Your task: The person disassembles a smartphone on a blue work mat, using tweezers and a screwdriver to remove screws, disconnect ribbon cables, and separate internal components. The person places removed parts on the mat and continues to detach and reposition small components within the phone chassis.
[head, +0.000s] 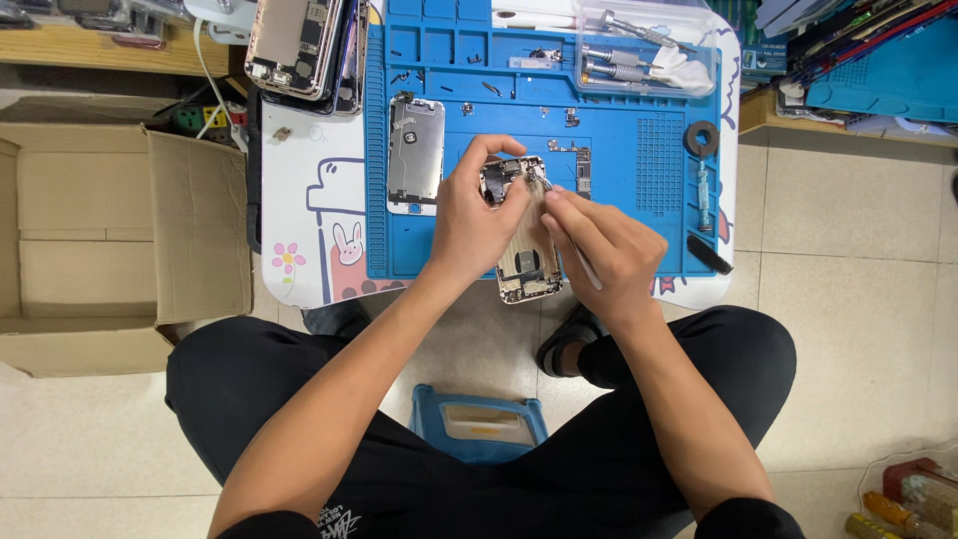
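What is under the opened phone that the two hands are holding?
Under the phone lie the blue mat and the white table's front edge. The left hand and right hand cover the mat right beside it, so small parts there cannot be seen.

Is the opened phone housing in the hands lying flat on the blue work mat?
No: the left hand holds the opened phone housing over the blue work mat's near edge.

open brown cardboard box (110,230) at left floor
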